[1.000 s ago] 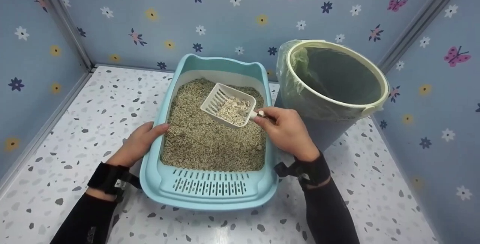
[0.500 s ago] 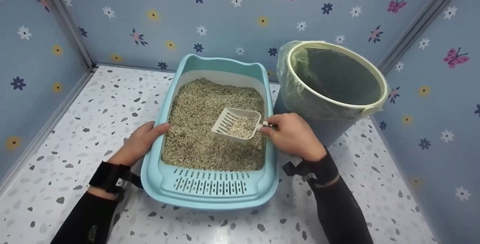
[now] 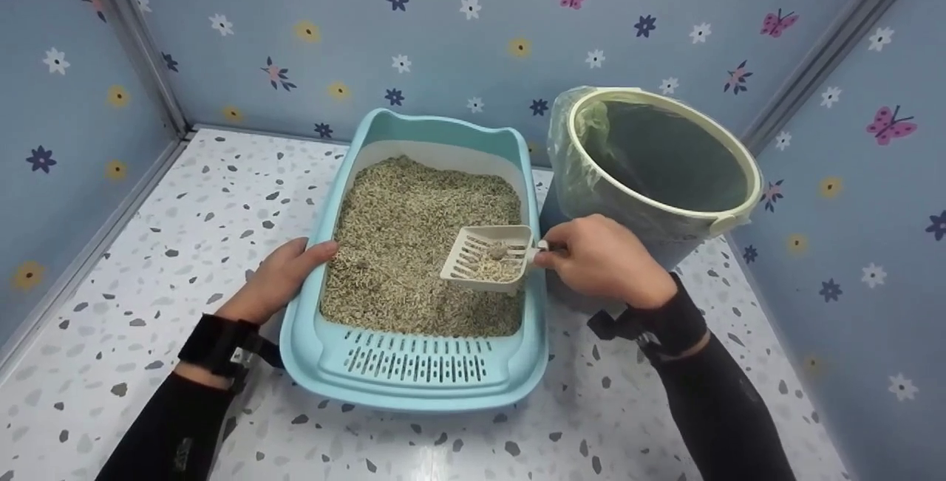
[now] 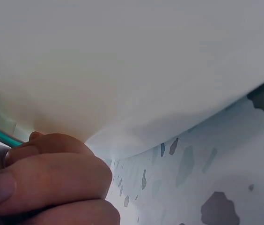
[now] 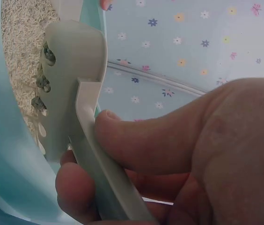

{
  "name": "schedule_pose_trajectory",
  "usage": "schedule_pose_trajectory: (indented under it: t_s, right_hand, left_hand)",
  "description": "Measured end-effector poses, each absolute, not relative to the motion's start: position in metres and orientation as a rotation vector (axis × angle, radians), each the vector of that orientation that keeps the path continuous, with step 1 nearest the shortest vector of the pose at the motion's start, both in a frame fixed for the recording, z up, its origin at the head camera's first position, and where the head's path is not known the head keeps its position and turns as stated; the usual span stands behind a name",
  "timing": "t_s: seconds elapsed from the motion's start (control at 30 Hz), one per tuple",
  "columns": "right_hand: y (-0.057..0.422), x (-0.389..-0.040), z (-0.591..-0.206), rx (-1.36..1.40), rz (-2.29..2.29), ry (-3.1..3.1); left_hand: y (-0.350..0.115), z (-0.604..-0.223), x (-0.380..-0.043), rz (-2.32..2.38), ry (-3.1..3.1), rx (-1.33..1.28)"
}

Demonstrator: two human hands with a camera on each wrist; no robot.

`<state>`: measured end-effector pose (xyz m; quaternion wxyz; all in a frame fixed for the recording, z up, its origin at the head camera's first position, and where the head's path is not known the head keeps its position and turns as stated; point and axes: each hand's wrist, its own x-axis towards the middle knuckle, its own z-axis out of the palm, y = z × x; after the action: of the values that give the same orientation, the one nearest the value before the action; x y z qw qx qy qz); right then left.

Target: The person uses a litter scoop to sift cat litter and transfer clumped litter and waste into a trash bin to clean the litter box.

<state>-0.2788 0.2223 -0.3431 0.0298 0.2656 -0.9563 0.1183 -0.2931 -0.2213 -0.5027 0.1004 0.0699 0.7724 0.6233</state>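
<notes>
A pale litter scoop (image 3: 494,263) hangs over the right side of a blue litter box (image 3: 414,400), a small heap of litter and a greyish clump lying on its slots. My right hand (image 3: 602,259) grips the scoop's handle, thumb along one side and fingers wrapped round it, as the right wrist view shows with the scoop's underside (image 5: 71,65). At the box's left rim my left hand (image 3: 284,274) holds on, thumb over the edge. Its fingers (image 4: 52,178) curl beneath the rim in the left wrist view. Brownish pellet litter (image 3: 414,244) fills the box.
Just right of the box stands a tall bin (image 3: 650,207) with a cream rim and a greenish plastic liner (image 3: 573,171). Flower-patterned panels (image 3: 458,38) close off the back and both sides. The speckled floor (image 3: 199,207) extends around the box.
My right hand has carried the scoop rightward and somewhat nearer me, toward the box's right rim. Less litter lies on the scoop now. My left hand keeps its place on the rim.
</notes>
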Motion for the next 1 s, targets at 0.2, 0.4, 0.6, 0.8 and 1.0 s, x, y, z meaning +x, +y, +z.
schedule_pose_trajectory:
  t_s: [0.2, 0.4, 0.6, 0.8, 1.0]
  right_hand:
    - [0.224, -0.276, -0.329, 0.849, 0.306, -2.961]
    - [0.221, -0.277, -0.316, 0.898, 0.234, -2.979]
    - [0.212, -0.28, -0.298, 0.932, 0.094, -3.025]
    - [0.205, -0.285, -0.288, 0.994, 0.041, -3.05]
    - [0.201, -0.291, -0.295, 1.012, 0.035, -3.048]
  left_hand:
    - [-0.222, -0.502, -0.295, 1.838, 2.282, 0.218]
    - [-0.221, -0.503, -0.295, 1.85, 2.27, 0.224]
    - [-0.221, -0.502, -0.294, 1.855, 2.267, 0.212]
    - [-0.222, -0.501, -0.293, 1.845, 2.278, 0.208]
    - [-0.221, -0.503, -0.293, 1.859, 2.263, 0.201]
